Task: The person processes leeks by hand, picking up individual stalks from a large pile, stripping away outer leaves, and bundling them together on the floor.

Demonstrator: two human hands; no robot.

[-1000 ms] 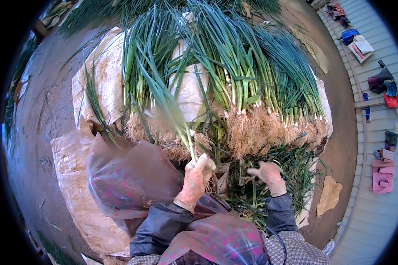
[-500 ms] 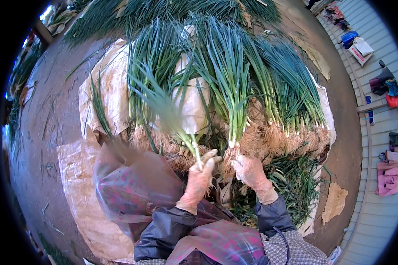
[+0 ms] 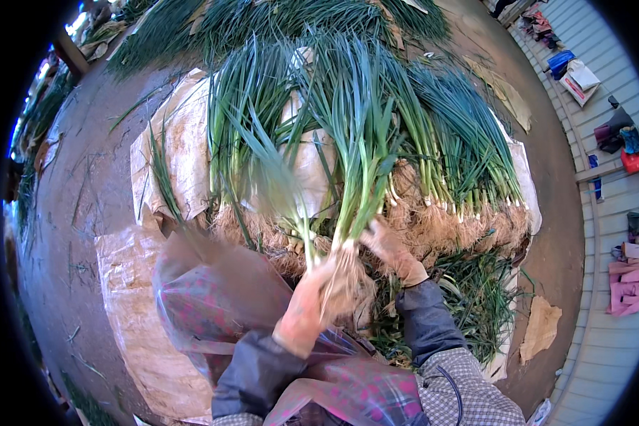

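My left hand, in a pale stained glove, is closed around a few green onions with white lower stems. A thicker bunch of green onions leans across beside them, and its brown roots hide part of my left fingers. My gloved right hand is at the right side of this bunch, just above the roots. Motion smears its fingers, so their grip does not show. More green onions lie side by side at the right, roots toward me. Another heap lies at the left.
Pale woven sacking lies under the onions. Loose green leaves are piled beside my right forearm. A checked cloth under clear plastic covers my lap. More onions lie at the far side. A corrugated wall with hanging items runs along the right.
The thicker bunch has been lifted and shifted left toward me, its roots now over my left hand. My right hand has moved up and slightly left alongside it.
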